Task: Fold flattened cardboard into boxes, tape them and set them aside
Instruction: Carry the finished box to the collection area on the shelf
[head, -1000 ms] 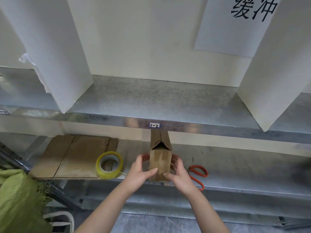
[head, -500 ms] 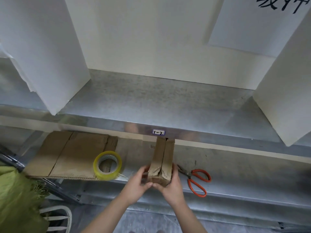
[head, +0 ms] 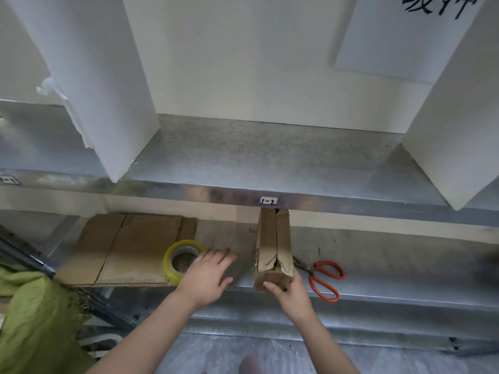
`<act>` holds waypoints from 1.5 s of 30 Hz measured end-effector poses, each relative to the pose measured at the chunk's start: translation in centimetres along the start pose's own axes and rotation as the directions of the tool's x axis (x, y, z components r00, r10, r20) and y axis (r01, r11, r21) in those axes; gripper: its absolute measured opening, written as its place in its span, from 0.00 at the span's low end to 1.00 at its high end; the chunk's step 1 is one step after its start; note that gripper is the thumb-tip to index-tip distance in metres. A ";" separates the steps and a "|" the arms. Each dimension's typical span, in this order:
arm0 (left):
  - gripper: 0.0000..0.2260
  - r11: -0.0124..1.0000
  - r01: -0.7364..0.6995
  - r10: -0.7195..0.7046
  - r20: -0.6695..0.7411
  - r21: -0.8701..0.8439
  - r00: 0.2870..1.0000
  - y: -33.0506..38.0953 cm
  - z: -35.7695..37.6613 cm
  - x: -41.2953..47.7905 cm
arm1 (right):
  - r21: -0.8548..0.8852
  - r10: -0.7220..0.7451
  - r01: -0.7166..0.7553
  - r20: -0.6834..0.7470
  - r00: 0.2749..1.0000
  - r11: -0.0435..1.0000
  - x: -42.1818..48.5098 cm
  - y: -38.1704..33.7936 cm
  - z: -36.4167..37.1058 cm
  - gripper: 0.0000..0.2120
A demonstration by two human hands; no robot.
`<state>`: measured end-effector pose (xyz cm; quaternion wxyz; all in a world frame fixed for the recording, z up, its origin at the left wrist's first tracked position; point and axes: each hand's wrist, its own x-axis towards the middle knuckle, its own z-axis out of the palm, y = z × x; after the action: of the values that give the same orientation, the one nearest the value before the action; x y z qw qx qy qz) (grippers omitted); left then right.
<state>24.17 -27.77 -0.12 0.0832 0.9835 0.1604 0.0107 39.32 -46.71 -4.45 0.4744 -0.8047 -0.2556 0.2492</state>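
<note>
Left hand [head: 209,271] off box [head: 274,247], outspread, perhaps touching tape roll [head: 180,259]

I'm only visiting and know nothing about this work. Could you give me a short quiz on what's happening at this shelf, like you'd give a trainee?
1. True or false: the orange-handled scissors lie to the right of the folded cardboard box.
2. What does the right hand grip? A) the scissors B) the near end of the box C) nothing
3. Fill in: the left hand, fingers straight, is right beside the yellow ____.

Key: 1 true. 2 B. 3 tape roll.
</note>
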 end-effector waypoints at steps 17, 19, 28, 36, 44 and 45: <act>0.27 0.956 -0.280 0.283 -0.021 0.087 0.959 20.7 0.3 4.3 | 0.064 0.093 -0.084 -0.171 0.981 0.994 -10.8 7.9 -20.5 0.35; 0.29 0.957 -0.279 0.280 -0.008 0.086 0.960 25.1 0.8 5.0 | 0.073 0.087 -0.075 -0.168 0.982 0.994 -11.8 9.7 -24.2 0.34; 0.32 0.947 -0.317 0.316 -0.030 -0.044 0.948 43.8 2.8 8.8 | 0.017 0.113 -0.111 -0.171 0.979 0.994 -15.8 17.5 -40.0 0.32; 0.33 0.923 -0.381 0.381 -0.021 -0.060 0.924 54.7 5.3 16.7 | 0.030 0.161 -0.158 -0.212 0.964 0.987 -13.8 22.0 -51.5 0.30; 0.33 0.922 -0.370 0.376 0.030 -0.110 0.926 63.9 8.3 24.4 | -0.030 0.200 -0.209 -0.174 0.964 0.978 -8.7 26.4 -62.0 0.35; 0.33 0.929 -0.340 0.350 0.045 -0.146 0.936 64.9 8.7 24.9 | -0.034 0.207 -0.215 -0.164 0.964 0.976 -8.1 27.0 -62.9 0.38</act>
<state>68.56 -81.97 2.02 0.1525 0.9881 -0.0190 0.0013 78.47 -103.29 -0.49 0.4433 -0.8566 -0.1358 0.2264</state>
